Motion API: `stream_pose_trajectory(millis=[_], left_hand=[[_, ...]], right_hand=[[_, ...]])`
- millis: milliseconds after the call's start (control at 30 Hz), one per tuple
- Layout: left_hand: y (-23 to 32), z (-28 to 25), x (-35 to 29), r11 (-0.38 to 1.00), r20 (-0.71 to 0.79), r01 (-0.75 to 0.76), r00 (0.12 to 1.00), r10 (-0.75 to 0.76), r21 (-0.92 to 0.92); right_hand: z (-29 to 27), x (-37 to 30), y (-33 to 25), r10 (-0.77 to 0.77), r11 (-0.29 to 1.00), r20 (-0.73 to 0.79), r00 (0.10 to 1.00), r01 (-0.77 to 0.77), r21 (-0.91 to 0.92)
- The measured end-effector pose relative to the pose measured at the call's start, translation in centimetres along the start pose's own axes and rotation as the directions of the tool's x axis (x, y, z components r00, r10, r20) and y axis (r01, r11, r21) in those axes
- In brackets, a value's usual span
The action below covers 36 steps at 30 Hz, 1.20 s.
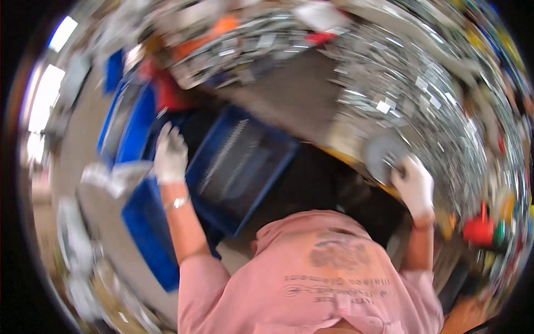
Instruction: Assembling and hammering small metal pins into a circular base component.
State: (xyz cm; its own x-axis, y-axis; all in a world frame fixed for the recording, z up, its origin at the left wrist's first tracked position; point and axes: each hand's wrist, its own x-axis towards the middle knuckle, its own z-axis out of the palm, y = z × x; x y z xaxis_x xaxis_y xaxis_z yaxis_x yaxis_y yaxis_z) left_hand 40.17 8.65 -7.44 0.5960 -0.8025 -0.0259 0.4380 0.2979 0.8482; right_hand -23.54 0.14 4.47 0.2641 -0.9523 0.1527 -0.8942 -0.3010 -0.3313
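The step in hand looks to be the handling of a grey disc (384, 151), which sits at the near edge of the desk (295, 92), right by the strip of yellow edging (340, 158). The right hand (413, 181), in a white glove, holds it by its lower right part, fingers gathered narrow around a dark spot there; whether that spot is a knob, a hole or a separate piece is too blurred to tell. As I judge it, the next move calls for a firm pinch and a level wrist, since a flat, round thing gripped off-centre could tip or slide against the pieces beside it. The left hand (171, 153), also gloved, is well apart from the disc, over by the blue containers, its fingers pointing away from the body and fairly close together; I cannot tell whether it grips anything

The disc reads as smooth, matt and thin. Just beyond it spreads a heap of shiny pieces (414, 108), apparently metal, narrow and angular, with bright glints smeared by blur. Between the hands, a blue crate (285, 153) lies tilted, rectangular, its dark grey inside marked by a row of small pale ridges or holes. A second blue bin (139, 222) stands lower left, stiff and plastic-looking, near a crumpled white sheet (114, 178), soft and perhaps a bag. The pink shirt (328, 278) shows loose cloth folds
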Motion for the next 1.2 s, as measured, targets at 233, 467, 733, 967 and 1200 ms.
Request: stream_pose_trajectory(millis=[233, 467, 733, 967, 1200], left_hand=[[-3.9, 31.8, -8.2, 0.684, 0.469, -0.156, 0.831, -0.3, 0.713], [-13.5, 42.8, -9.9, 0.38, 0.831, -0.754, 0.55, -0.082, 0.536], [-18.5, 45.7, -9.3, -0.027, 0.821, -0.83, 0.556, -0.128, 0.557], [-14.3, 45.6, -12.8, 0.146, 0.914, -0.902, 0.399, -0.073, 0.406], [-15.3, 39.2, -16.4, 0.134, 0.876, -0.865, 0.479, -0.062, 0.483]], right_hand=[[0.2, 0.0, 0.0, 0.012, 0.997, -0.011, 1.0, -0.011, 0.075], [0.7, -0.9, 0.8, 0.024, 0.996, -0.035, 0.999, -0.021, 0.087], [1.1, -1.0, 0.9, 0.021, 0.99, -0.053, 0.998, -0.013, 0.138], [1.0, -1.2, 1.3, -0.006, 0.996, -0.051, 0.999, 0.011, 0.087], [-1.4, -3.7, 3.0, -0.017, 0.99, -0.212, 0.977, 0.046, 0.133]])
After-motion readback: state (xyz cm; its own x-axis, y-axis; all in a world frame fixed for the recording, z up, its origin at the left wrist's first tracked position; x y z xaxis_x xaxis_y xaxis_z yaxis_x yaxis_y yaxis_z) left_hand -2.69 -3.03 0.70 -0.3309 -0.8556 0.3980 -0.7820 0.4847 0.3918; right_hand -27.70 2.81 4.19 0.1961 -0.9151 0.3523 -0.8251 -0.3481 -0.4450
